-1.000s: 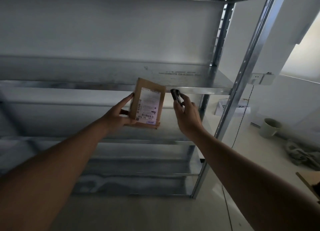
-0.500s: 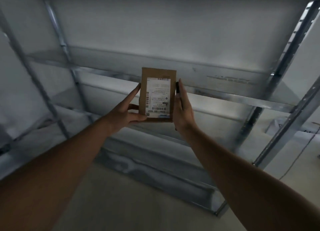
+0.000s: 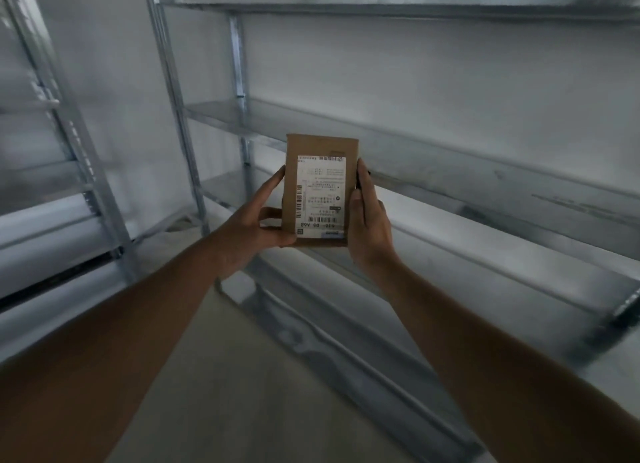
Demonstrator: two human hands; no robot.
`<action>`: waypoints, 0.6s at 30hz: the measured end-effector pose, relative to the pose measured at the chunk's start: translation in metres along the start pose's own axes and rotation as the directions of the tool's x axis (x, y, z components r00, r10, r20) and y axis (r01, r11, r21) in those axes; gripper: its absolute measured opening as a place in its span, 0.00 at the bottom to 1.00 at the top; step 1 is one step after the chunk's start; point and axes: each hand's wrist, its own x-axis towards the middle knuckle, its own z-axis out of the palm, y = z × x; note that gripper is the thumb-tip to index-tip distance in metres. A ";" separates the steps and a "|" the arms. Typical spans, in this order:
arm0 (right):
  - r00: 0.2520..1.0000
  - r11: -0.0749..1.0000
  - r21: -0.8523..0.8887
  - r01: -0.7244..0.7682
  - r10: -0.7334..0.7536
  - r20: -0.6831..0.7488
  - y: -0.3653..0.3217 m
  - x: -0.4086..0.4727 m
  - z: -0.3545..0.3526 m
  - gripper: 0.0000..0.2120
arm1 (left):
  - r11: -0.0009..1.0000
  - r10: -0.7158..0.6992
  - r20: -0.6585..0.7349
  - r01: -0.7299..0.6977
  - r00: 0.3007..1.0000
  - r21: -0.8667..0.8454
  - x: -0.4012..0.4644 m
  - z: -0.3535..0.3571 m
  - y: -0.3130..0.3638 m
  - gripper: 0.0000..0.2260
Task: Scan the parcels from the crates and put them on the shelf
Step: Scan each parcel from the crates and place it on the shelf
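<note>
You hold a small flat brown cardboard parcel (image 3: 320,190) upright between your two hands, in front of the grey metal shelf rack (image 3: 450,157) and not touching any of its boards. Your left hand (image 3: 256,227) grips the parcel's left edge: the thumb curls onto the lower front corner, and the other fingers (image 3: 273,185) reach up along the edge and behind it. Your right hand (image 3: 369,220) lies against the right edge with its fingers together and almost straight, the tips near the upper part of the parcel. A thin dark object (image 3: 357,182) shows between these fingers and the parcel edge; what it is, I cannot tell.

The white shipping label (image 3: 321,195) on the front stands upside down for you. It carries barcodes and small printed lines too blurred to read; the big characters at the bottom look like "630 D5 A68" turned over. The rack's middle board is just behind the parcel's top.
</note>
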 end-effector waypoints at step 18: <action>0.984 0.983 0.088 0.161 -0.152 -0.094 -0.042 0.151 0.279 0.26 | 0.997 0.079 -0.158 -0.082 0.984 -0.012 0.070 -0.273 -0.052 0.43</action>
